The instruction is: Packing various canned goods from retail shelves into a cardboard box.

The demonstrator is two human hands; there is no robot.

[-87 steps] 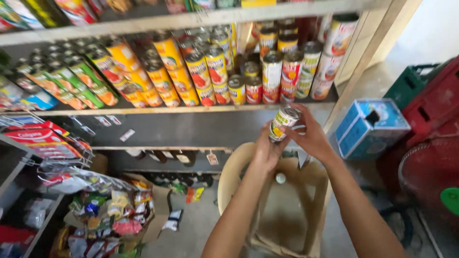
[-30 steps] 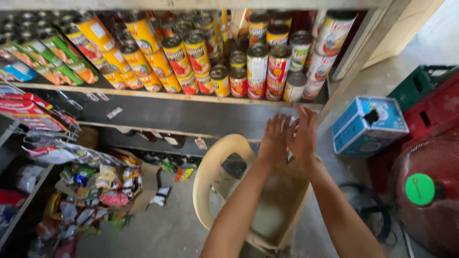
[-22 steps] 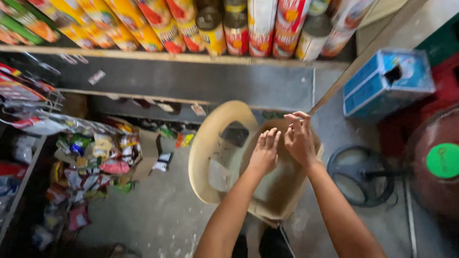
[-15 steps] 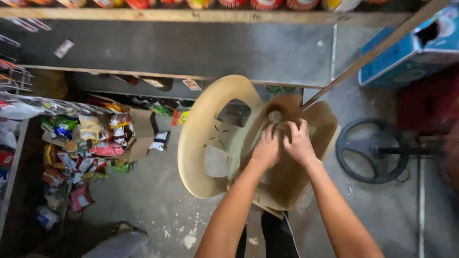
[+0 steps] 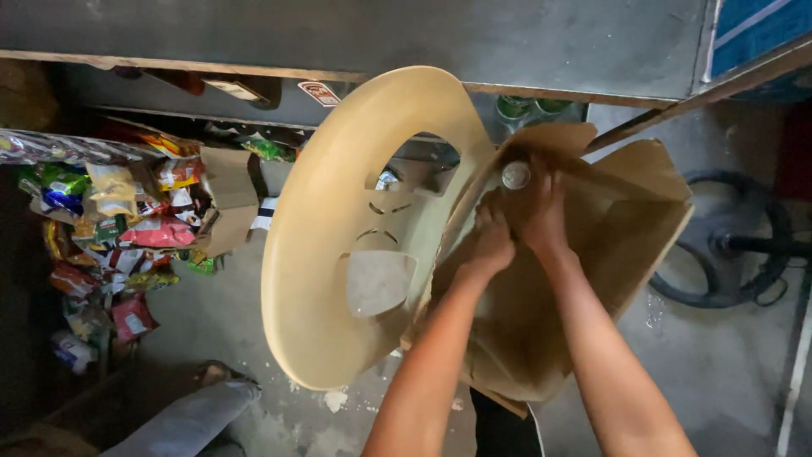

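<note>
Both my hands reach down into an open brown cardboard box (image 5: pixel 643 245) that stands on the seat of a beige plastic chair (image 5: pixel 330 254). My right hand (image 5: pixel 545 216) wraps a can with a silver lid (image 5: pixel 515 175) near the box's far wall. My left hand (image 5: pixel 489 241) is pressed to the can's near side, fingers curled, touching the right hand. The can's body is hidden by my fingers. What else is in the box does not show.
A grey shelf front (image 5: pixel 381 42) runs along the top. A rack of colourful snack packets (image 5: pixel 118 228) stands at left. A black round fan base (image 5: pixel 727 250) lies on the concrete floor at right. A grey bundle (image 5: pixel 190 419) lies bottom left.
The view has tipped down from the shelf of cans to the chair. My hands have dropped from shelf height into the cardboard box and now sit around a can there.
</note>
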